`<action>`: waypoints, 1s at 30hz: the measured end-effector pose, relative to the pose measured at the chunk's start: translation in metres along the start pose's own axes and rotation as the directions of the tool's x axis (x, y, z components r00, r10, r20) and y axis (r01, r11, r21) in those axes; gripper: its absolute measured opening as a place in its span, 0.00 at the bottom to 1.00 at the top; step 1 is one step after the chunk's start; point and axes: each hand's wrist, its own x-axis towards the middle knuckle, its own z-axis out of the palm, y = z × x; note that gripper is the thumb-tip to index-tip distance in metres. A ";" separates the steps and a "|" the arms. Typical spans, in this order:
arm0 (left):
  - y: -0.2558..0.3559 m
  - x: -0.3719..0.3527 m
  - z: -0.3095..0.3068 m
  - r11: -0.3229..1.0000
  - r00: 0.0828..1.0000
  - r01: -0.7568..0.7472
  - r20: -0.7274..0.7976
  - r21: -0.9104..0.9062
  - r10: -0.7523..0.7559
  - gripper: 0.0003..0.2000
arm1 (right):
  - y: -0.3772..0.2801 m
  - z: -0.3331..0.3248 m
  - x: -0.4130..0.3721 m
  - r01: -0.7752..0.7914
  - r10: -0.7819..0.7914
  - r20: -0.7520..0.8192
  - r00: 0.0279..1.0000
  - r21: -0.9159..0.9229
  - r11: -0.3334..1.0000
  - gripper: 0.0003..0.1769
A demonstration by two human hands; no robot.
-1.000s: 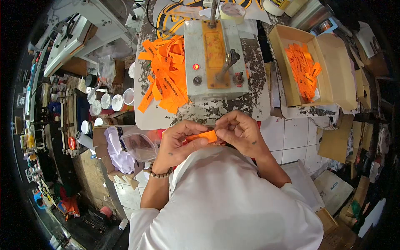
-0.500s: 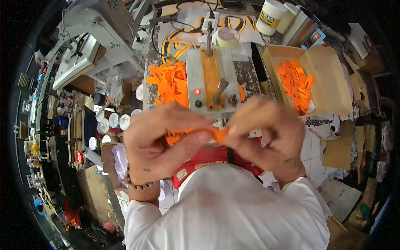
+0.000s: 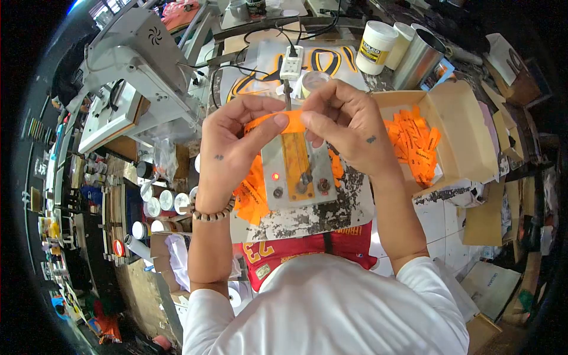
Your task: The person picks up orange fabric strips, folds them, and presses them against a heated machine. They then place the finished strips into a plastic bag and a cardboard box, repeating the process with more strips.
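An orange printed strip (image 3: 290, 122) is stretched between my two hands, above the far end of a small grey metal device (image 3: 325, 163). My left hand (image 3: 231, 142) pinches it between thumb and fingers. My right hand (image 3: 349, 130) pinches its other end. The device has a yellowish centre band, a lit red lamp (image 3: 276, 176), knobs on its near face and an upright metal post behind. Beside it on the left lies a pile of orange strips (image 3: 251, 195), partly hidden by my left hand and wrist.
To the right stands an open cardboard box (image 3: 467, 127) with several orange strips (image 3: 414, 145) inside. A white tub (image 3: 376, 47), a metal cylinder (image 3: 419, 59) and a white power socket (image 3: 291, 63) with cables are at the back. A heat-press-like machine (image 3: 133, 65) stands on the left.
Both hands have moved forward, from near my body to over the device's far end, still pinching the orange strip. The camera view has shifted, and the strip is now more visible.
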 end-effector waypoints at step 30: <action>-0.021 0.015 -0.001 1.000 0.993 0.026 -0.117 -0.013 -0.027 0.10 | 0.017 -0.002 0.019 -0.034 0.032 -0.071 0.997 -0.021 0.999 0.07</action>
